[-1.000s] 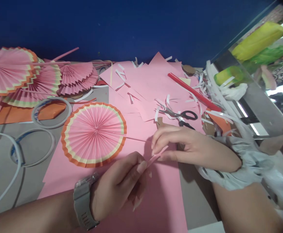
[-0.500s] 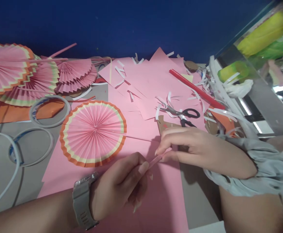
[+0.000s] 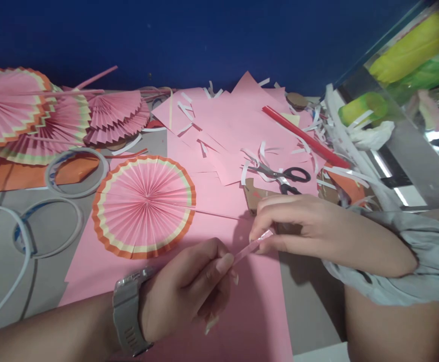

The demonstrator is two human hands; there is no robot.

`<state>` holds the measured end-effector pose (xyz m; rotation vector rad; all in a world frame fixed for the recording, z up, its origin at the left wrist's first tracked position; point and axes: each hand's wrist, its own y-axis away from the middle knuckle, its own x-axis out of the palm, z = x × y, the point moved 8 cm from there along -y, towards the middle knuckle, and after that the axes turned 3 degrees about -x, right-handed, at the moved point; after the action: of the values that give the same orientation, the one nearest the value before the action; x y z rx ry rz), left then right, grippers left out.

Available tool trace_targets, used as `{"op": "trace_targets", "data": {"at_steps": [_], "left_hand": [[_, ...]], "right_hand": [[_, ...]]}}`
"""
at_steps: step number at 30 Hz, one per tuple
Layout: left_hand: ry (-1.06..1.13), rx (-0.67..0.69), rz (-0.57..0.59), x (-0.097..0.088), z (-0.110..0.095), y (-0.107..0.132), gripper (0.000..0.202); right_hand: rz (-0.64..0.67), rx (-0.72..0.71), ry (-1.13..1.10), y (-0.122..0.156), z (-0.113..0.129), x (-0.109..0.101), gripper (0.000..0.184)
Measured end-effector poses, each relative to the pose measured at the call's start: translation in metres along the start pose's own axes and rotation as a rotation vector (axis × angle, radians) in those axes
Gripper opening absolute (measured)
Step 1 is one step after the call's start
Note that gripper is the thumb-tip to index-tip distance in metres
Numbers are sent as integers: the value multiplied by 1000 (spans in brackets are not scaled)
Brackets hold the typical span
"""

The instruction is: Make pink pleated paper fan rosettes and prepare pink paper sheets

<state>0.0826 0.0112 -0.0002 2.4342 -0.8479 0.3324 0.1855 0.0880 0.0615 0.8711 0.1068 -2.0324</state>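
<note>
A narrow pink paper strip (image 3: 245,253) runs slanting between my two hands. My left hand (image 3: 193,286), with a grey watch (image 3: 131,306) on its wrist, pinches the lower end between thumb and fingers. Near the upper end, my right hand (image 3: 291,223) grips the strip with thumb and fingertips, and a shiny bit shows there. Small pale scraps stick out beneath my left fingers. Behind the hands lies a round pleated paper fan (image 3: 146,206), pink with yellow and orange rims and a thin pink stick. Black-handled scissors (image 3: 280,176) rest just beyond my right hand.
Pink paper sheets (image 3: 249,311) cover the table's middle, strewn with white paper strips. A red stick (image 3: 306,138) lies across them. More pleated fans (image 3: 12,108) are stacked at far left, near two tape rings (image 3: 77,173). A blue wall (image 3: 204,40) stands behind.
My right hand has slid slightly right along the pink strip, so more of it shows between the hands. My left hand has barely moved.
</note>
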Motion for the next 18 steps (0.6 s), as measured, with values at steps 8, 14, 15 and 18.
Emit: {"op": "trace_targets", "data": {"at_steps": [8, 14, 15, 18], "left_hand": [[4, 2, -3, -1, 1, 1, 30], [8, 13, -19, -1, -1, 0, 30], [1, 9, -21, -1, -1, 1, 30], [-9, 3, -21, -1, -1, 1, 30]], "right_hand": [[-32, -29, -15, 3, -1, -4, 11], [-40, -10, 10, 4, -3, -4, 9], [-43, -5, 11, 3, -3, -5, 9], [-62, 21, 6, 2, -3, -7, 10]]}}
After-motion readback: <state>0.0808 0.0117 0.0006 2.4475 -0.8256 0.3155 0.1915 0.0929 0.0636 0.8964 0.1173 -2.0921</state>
